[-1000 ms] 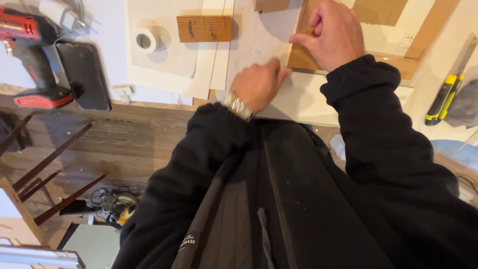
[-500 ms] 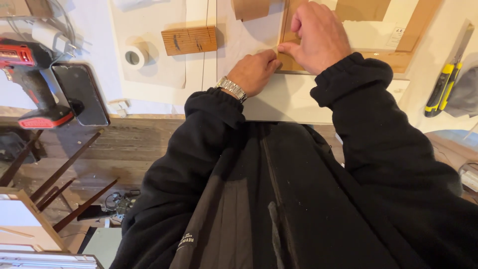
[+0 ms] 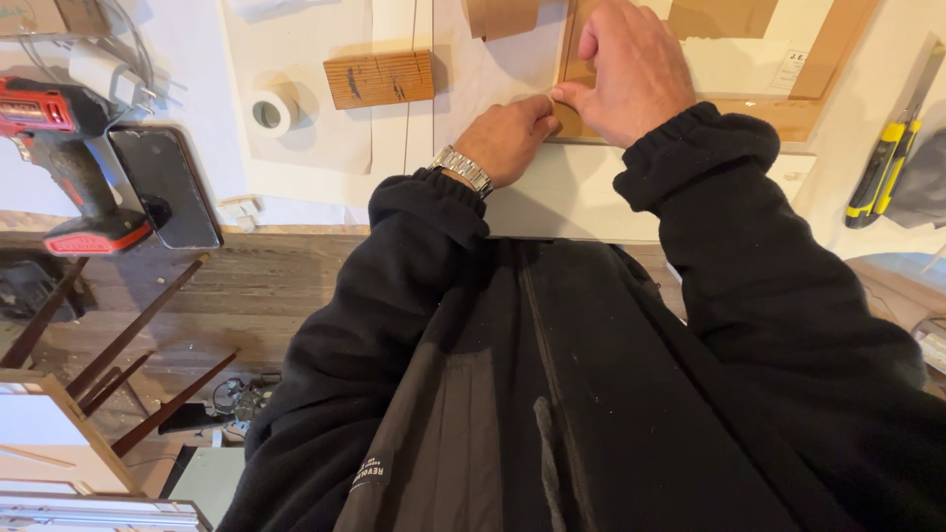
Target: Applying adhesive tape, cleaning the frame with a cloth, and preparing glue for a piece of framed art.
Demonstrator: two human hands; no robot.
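Fingertips of both hands meet at the wooden frame corner. Left hand curled, pinching there; right hand flat, pressing the frame.

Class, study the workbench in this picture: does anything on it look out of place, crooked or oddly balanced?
Mostly orderly. One oddity: the red drill stands at the bench edge, its base near the drop, with the dark phone beside it. Both hands, left hand and right hand, press the brown frame corner; nothing looks spilled.
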